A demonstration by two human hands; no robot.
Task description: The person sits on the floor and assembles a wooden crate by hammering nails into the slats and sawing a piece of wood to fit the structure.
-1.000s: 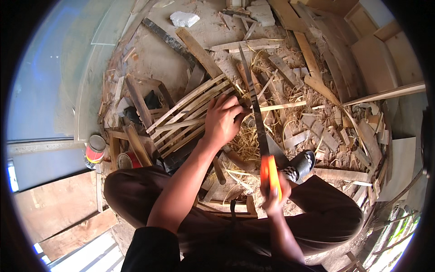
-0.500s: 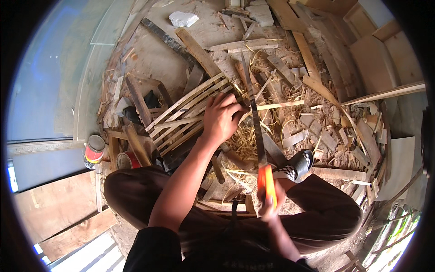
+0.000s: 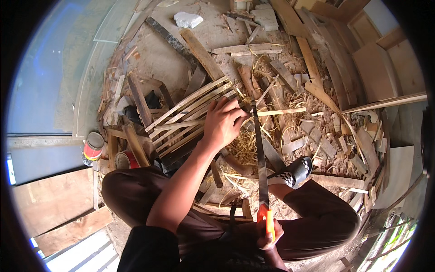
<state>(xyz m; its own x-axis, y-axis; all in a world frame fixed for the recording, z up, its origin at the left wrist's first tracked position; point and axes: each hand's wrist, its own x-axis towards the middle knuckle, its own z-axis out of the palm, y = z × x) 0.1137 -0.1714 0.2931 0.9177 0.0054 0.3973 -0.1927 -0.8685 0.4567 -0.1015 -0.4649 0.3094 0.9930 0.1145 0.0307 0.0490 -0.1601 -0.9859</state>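
My right hand (image 3: 271,238) is closed around the orange handle of a handsaw (image 3: 261,165). The saw's long, narrow blade points away from me, its far end at a thin wooden strip (image 3: 285,111). Just left of the blade, my left hand (image 3: 222,123) grips this strip, fingers bent over it; the fingertips are partly hidden. Under and beside the left hand lies a row of thin wooden slats (image 3: 181,109), tilted up to the right and resting on darker wood.
Wood offcuts (image 3: 317,131) and curly shavings (image 3: 247,145) litter the ground ahead and right. A long plank (image 3: 201,54) reaches away beyond the slats. Two red cans (image 3: 94,146) stand at left. My sandalled foot (image 3: 299,172) is close right of the blade.
My right hand has drawn the saw back toward me, so its tip has moved from well beyond the strip to right at it. My left hand stays in nearly the same place.
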